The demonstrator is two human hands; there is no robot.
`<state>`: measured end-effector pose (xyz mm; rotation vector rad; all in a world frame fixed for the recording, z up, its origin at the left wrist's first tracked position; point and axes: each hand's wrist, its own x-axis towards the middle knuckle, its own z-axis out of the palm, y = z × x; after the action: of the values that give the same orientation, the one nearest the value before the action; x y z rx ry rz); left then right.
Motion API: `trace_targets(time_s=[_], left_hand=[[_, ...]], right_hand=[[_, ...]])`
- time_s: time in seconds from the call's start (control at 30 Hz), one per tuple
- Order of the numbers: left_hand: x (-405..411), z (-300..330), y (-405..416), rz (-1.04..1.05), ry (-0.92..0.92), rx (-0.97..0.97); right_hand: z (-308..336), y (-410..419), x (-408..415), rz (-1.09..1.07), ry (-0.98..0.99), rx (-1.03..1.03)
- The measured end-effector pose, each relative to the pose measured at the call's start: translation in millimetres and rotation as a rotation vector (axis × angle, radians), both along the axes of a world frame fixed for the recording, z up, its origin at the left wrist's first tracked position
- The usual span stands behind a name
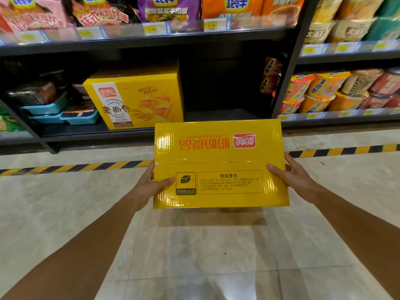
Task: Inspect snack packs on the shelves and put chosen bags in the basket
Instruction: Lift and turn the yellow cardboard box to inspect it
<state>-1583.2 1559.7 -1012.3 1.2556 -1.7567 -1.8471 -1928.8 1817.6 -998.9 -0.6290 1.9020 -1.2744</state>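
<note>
I hold a yellow cardboard box in front of me above the floor, its top face towards me with red upside-down lettering and a black warning panel. My left hand grips its left side, thumb on top. My right hand grips its right side, thumb on top as well. A second box of the same kind, printed with bread, stands on the bottom shelf to the left of a dark gap. No basket is in view.
Noodle bags fill the upper shelf with price tags below. Teal trays lie at the lower left. Cup noodles crowd the right-hand shelves. A yellow-and-black stripe runs along the tiled floor.
</note>
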Motion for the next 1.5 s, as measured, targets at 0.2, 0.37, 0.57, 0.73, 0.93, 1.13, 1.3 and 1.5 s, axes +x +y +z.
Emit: trace_targets(time_s=[0.2,0.37,0.57,0.73,0.93,1.13,1.3,1.5], left_hand=[[3.9,-5.8,-3.2,0.006,0.014,-0.012],[16.1,-10.3,-8.0,-0.038,-0.065,-0.033],[19.6,-4.8,0.4,-0.079,-0.114,-0.069],[22.9,2.7,6.1,-0.098,-0.148,-0.068],[20.8,1.1,6.7,-0.129,-0.148,-0.088],[-0.9,-3.6,13.6,-0.021,-0.096,-0.203],[-11.9,-11.1,10.9,0.089,-0.046,-0.207],[-25.8,-13.6,2.2,0.132,-0.026,-0.202]], right_hand=[[-5.1,-0.4,-1.1,-0.015,0.009,-0.014],[-10.3,10.1,4.4,-0.075,0.053,-0.017],[-10.9,17.8,1.8,-0.024,0.05,0.032],[-8.0,21.2,6.2,-0.024,0.047,0.054],[-7.9,17.1,13.1,0.047,0.143,0.06],[-15.2,1.1,15.5,0.032,0.226,0.054],[-27.0,-7.7,12.5,-0.015,0.255,0.03],[-36.8,-19.1,5.1,-0.055,0.244,0.005]])
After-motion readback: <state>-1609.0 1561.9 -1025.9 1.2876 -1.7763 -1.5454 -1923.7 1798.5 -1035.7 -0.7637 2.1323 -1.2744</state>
